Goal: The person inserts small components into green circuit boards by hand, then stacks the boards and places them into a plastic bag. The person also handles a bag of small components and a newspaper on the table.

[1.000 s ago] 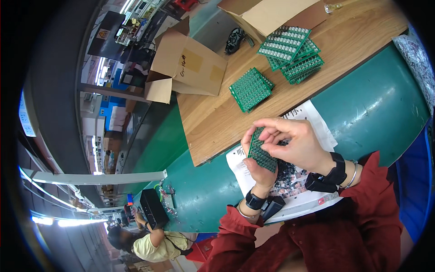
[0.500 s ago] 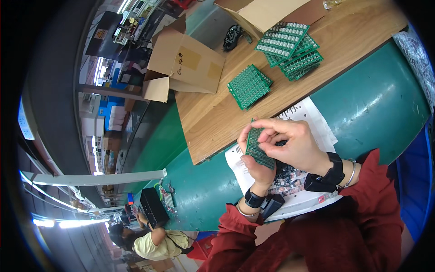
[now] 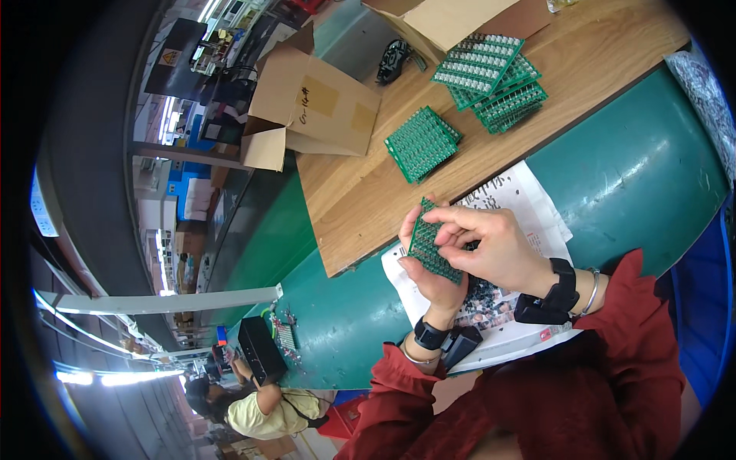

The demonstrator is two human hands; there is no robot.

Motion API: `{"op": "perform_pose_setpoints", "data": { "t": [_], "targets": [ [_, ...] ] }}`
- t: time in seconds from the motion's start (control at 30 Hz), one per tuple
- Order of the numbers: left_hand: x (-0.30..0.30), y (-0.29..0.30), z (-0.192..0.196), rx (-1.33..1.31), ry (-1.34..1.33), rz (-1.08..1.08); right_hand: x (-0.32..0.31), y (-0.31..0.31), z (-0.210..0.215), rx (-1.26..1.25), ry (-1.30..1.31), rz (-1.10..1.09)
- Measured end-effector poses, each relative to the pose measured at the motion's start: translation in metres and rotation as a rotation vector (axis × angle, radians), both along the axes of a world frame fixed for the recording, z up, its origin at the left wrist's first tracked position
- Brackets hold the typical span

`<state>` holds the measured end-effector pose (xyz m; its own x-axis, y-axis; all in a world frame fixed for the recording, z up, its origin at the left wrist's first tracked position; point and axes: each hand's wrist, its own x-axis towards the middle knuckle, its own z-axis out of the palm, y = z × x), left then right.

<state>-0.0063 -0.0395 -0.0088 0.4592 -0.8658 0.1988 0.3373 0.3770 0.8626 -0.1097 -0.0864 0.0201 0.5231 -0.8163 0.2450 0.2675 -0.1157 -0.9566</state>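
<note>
A green circuit board panel (image 3: 431,251), covered in rows of small parts, is tilted up in my left hand (image 3: 437,290). The fingers of that hand wrap round its left edge and underside. Over the panel's face, my right hand (image 3: 502,244) has its thumb and fingers curled together in a pinch; whatever is between the tips is hidden. Below both hands lies a printed paper sheet (image 3: 548,222) with a heap of small dark parts (image 3: 483,299), partly covered by my hands.
On the wooden board (image 3: 345,222) sit a neat stack of green panels (image 3: 422,146) and a looser stack (image 3: 483,69). Two open cardboard boxes (image 3: 326,107) (image 3: 460,19) stand behind, near a black object (image 3: 393,61). Another person (image 3: 261,414) works far left beside a black box (image 3: 262,351).
The panel has tilted slightly, turning more of its face into view. My right hand's fingertips have shifted a little up along it. Both stacks stay put.
</note>
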Motion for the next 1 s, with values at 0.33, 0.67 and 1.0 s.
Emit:
{"op": "perform_pose_setpoints", "data": {
  "t": [0.33, 0.67, 1.0],
  "targets": [
    [-0.0040, 0.0009, 0.0029, 0.017, -0.079, 0.005, 0.0005, 0.0001, -0.0017, 0.040, 0.009, -0.013],
    [-0.0048, -0.0002, 0.0064, 0.021, -0.055, 0.030, -0.0002, -0.0005, 0.0001, 0.121, -0.048, -0.045],
    [-0.0011, -0.0004, 0.0041, 0.007, -0.013, 0.043, -0.0038, -0.0037, -0.0045, 0.109, -0.010, -0.002]
  ]
}}
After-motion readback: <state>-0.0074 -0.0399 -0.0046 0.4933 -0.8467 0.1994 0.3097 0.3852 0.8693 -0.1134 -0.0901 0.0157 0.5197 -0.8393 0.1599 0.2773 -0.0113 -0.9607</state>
